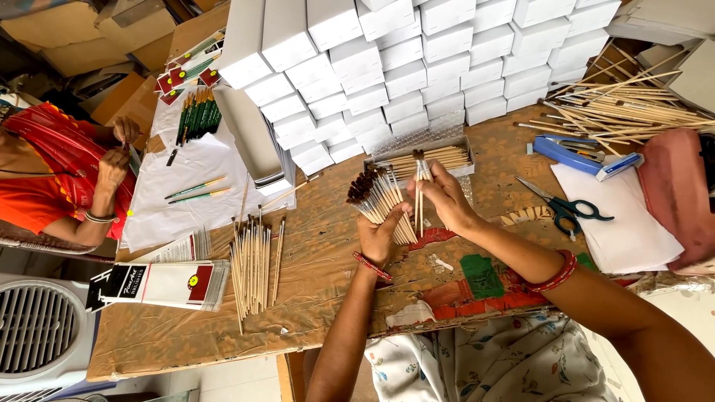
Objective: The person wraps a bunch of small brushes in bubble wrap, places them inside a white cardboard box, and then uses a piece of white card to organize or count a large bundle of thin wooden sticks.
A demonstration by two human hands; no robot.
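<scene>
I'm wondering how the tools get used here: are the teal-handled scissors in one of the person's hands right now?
No, the teal-handled scissors lie untouched on the brown table, while the left hand and right hand hold wooden-handled brushes.

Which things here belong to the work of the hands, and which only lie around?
In use:
- fanned bunch of paintbrushes in left hand
- few brushes in right hand
- tray of brushes

Lying about:
- scissors
- blue stapler
- white boxes
- loose sticks

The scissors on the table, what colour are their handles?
Dark teal-green handles on the scissors, seen clearest in the head view, lying right of the right hand.
</scene>
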